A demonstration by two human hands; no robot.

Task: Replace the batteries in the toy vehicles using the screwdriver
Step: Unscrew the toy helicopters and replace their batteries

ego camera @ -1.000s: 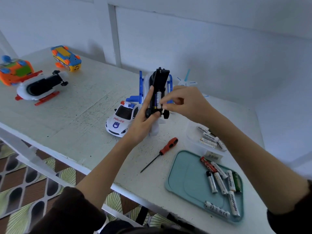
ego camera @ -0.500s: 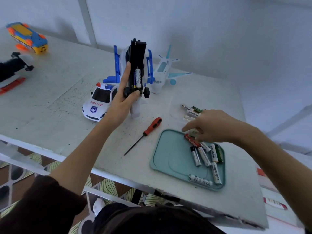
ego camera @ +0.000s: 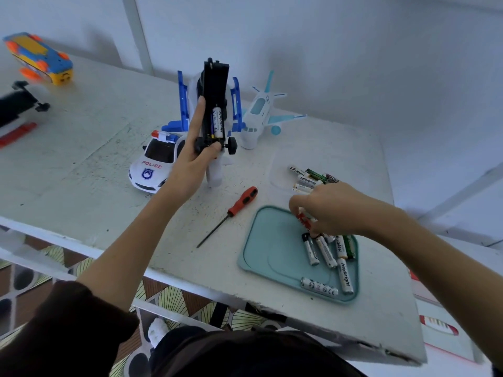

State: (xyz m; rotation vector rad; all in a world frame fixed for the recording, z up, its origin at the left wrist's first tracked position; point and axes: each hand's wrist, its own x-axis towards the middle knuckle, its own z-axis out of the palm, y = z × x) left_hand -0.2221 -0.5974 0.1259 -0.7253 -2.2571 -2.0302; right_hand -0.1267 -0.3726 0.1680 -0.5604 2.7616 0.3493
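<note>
Left grip: our left hand (ego camera: 194, 156) wraps round the black-bellied white and blue toy vehicle (ego camera: 213, 104), thumb across its lower end and a finger straight up its side, so the open battery bay faces us.
Right grip: our right hand (ego camera: 330, 210) curls down at the tray's top edge; it seems to pinch a red-wrapped battery (ego camera: 303, 220), though we cannot tell if the hold is firm.
Table: the scuffed white tabletop (ego camera: 95, 148) carries everything, toys at the back, tools and cells near our right hand.
Teal tray: the shallow teal plastic tray (ego camera: 269, 257) corrals the loose white and green batteries (ego camera: 325, 251) so they do not roll off.
Clear dish: a transparent dish (ego camera: 277, 170) just beyond the tray holds a second heap of cells (ego camera: 307, 179); we judge the two heaps keep used and fresh apart, but which is which is unclear.
Waiting toys: the white police car (ego camera: 155, 164) and the white and light-blue plane (ego camera: 260, 115) stand behind the held toy.
Screwdriver: the red-handled screwdriver (ego camera: 230, 213) lies idle between toy and tray, within reach for the cover.
Bay: one white cell (ego camera: 217, 122) sits in it; we judge a slot beside it wants filling.
</note>
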